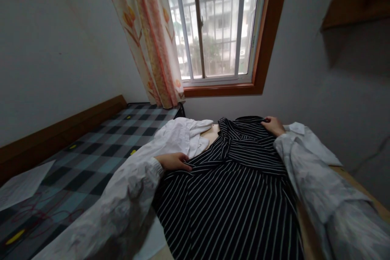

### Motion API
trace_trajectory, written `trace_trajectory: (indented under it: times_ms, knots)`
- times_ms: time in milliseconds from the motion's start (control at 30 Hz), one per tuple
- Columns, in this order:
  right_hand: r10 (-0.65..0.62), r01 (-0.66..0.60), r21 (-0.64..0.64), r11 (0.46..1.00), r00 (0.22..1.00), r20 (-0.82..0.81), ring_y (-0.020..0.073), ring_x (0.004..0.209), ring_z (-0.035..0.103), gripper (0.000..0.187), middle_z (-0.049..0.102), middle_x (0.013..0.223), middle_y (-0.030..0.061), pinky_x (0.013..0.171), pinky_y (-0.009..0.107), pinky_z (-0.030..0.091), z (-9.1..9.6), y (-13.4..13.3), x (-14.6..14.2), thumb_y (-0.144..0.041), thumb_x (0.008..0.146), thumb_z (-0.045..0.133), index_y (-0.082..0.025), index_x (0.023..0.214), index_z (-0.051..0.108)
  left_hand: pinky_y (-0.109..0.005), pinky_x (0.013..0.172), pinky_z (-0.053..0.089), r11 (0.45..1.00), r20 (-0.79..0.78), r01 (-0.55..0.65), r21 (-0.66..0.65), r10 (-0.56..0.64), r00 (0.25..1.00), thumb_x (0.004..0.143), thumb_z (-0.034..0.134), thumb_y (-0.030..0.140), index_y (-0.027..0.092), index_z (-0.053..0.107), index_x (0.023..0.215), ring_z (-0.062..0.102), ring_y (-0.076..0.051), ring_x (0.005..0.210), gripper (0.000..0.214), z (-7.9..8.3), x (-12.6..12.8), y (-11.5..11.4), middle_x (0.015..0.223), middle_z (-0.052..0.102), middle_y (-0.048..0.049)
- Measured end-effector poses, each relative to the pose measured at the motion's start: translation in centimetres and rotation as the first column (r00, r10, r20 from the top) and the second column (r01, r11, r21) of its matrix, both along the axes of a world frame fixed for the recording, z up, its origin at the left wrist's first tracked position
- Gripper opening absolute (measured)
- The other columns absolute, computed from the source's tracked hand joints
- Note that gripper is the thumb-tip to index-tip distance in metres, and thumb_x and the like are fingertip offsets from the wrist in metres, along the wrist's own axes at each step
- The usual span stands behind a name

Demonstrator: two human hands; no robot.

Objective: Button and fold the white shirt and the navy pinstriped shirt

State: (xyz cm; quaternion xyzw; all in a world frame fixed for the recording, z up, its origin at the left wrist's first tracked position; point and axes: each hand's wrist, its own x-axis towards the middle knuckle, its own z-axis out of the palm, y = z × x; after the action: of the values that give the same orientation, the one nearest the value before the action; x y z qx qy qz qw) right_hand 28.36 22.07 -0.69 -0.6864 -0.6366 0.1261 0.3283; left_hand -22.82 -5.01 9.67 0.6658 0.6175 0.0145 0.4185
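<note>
A black shirt with white stripes (231,203) lies spread in front of me, its collar end toward the window. My left hand (175,161) pinches the shirt's left edge between thumb and fingers. Farther off on the right, my right hand (273,125) grips the cloth near the far right corner, fingers closed on it. Folds cross the upper part of the shirt between both hands. White cloth (179,134) lies bunched just beyond my left hand, and another white cloth (317,144) lies to the right of my right wrist.
Under the clothes is a light wooden table (212,133). On the left stands a bed with a checked cover (100,146), a paper sheet (24,185) and tangled red cord (39,215) on it. A patterned curtain (149,40) hangs beside the window (219,28). A wooden shelf (356,0) juts out upper right.
</note>
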Motion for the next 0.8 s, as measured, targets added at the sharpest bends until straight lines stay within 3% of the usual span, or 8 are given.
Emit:
trace_trajectory:
  times_ms: [133, 267, 400, 500, 600, 667, 733, 800]
  knots:
    - [-0.074, 0.087, 0.148, 0.985, 0.993, -0.094, 0.0276, 0.095, 0.073, 0.041, 0.081, 0.107, 0.0163, 0.089, 0.035, 0.055, 1.5, -1.8, 1.7, -0.034, 0.085, 0.070, -0.012, 0.118, 0.080, -0.030, 0.086, 0.052, 0.999, -0.044, -0.021, 0.036, 0.023, 0.999, 0.069, 0.081, 0.064, 0.020, 0.077, 0.094, 0.071, -0.025, 0.095, 0.051, 1.1, -1.7, 0.8, 0.096, 0.081, -0.0027]
    - [-0.105, 0.145, 0.210, 0.967, 0.976, -0.192, 0.0263, 0.088, 0.072, 0.037, 0.081, 0.102, 0.0152, 0.085, 0.035, 0.055, 2.3, -5.0, 4.5, -0.034, 0.082, 0.072, -0.013, 0.111, 0.081, -0.031, 0.081, 0.050, 0.960, -0.149, -0.017, 0.280, 0.061, 0.987, 0.074, 0.071, 0.067, 0.018, 0.075, 0.089, 0.069, -0.026, 0.091, 0.051, 1.3, -2.9, 2.8, 0.090, 0.078, -0.0045]
    - [-0.159, 0.231, 0.255, 0.939, 0.949, -0.273, 0.0268, 0.085, 0.072, 0.039, 0.081, 0.099, 0.0133, 0.083, 0.036, 0.055, 1.5, -9.4, 7.8, -0.039, 0.079, 0.075, -0.014, 0.108, 0.082, -0.033, 0.079, 0.049, 0.893, -0.236, 0.037, 0.448, 0.078, 0.969, 0.078, 0.067, 0.062, 0.019, 0.075, 0.086, 0.070, -0.027, 0.087, 0.045, 0.8, -2.4, 5.7, 0.087, 0.078, -0.0067]
    - [-0.221, 0.313, 0.255, 0.915, 0.916, -0.334, 0.0285, 0.088, 0.073, 0.042, 0.081, 0.100, 0.0127, 0.085, 0.039, 0.056, 0.3, -13.0, 10.2, -0.044, 0.077, 0.078, -0.015, 0.108, 0.082, -0.034, 0.083, 0.049, 0.851, -0.290, 0.084, 0.519, 0.083, 0.953, 0.081, 0.067, 0.058, 0.020, 0.080, 0.094, 0.072, -0.030, 0.094, 0.042, 0.4, -0.9, 8.0, 0.098, 0.081, -0.0089]
    - [-0.240, 0.352, 0.221, 0.909, 0.879, -0.413, 0.0294, 0.094, 0.074, 0.043, 0.081, 0.104, 0.0122, 0.086, 0.039, 0.058, -0.6, -16.2, 11.9, -0.046, 0.077, 0.080, -0.017, 0.108, 0.080, -0.035, 0.084, 0.050, 0.823, -0.327, 0.082, 0.561, 0.130, 0.936, 0.085, 0.065, 0.057, 0.022, 0.082, 0.106, 0.072, -0.031, 0.101, 0.044, 0.5, 0.8, 9.8, 0.109, 0.082, -0.0096]
    - [-0.208, 0.315, 0.134, 0.939, 0.836, -0.508, 0.0282, 0.092, 0.075, 0.045, 0.081, 0.102, 0.0111, 0.081, 0.036, 0.060, -0.7, -17.8, 12.4, -0.045, 0.075, 0.085, -0.018, 0.110, 0.078, -0.034, 0.084, 0.050, 0.824, -0.334, 0.088, 0.559, 0.126, 0.934, 0.087, 0.062, 0.061, 0.022, 0.082, 0.107, 0.072, -0.031, 0.102, 0.048, 0.8, 1.6, 10.5, 0.110, 0.082, -0.0096]
    - [-0.167, 0.225, 0.014, 0.974, 0.761, -0.626, 0.0264, 0.088, 0.076, 0.049, 0.081, 0.100, 0.0107, 0.073, 0.033, 0.061, -0.4, -18.8, 12.7, -0.045, 0.074, 0.090, -0.019, 0.113, 0.076, -0.034, 0.083, 0.050, 0.857, -0.339, 0.103, 0.505, 0.086, 0.937, 0.086, 0.061, 0.071, 0.022, 0.082, 0.099, 0.073, -0.030, 0.099, 0.055, 1.1, 1.8, 10.8, 0.105, 0.082, -0.0098]
    - [-0.133, 0.123, -0.067, 0.990, 0.685, -0.716, 0.0242, 0.083, 0.076, 0.047, 0.081, 0.100, 0.0119, 0.067, 0.030, 0.061, 0.1, -19.1, 12.7, -0.047, 0.077, 0.090, -0.019, 0.111, 0.076, -0.033, 0.080, 0.051, 0.897, -0.340, 0.106, 0.429, 0.051, 0.939, 0.076, 0.069, 0.081, 0.021, 0.080, 0.088, 0.074, -0.030, 0.092, 0.062, 1.3, 1.5, 10.6, 0.095, 0.082, -0.0094]
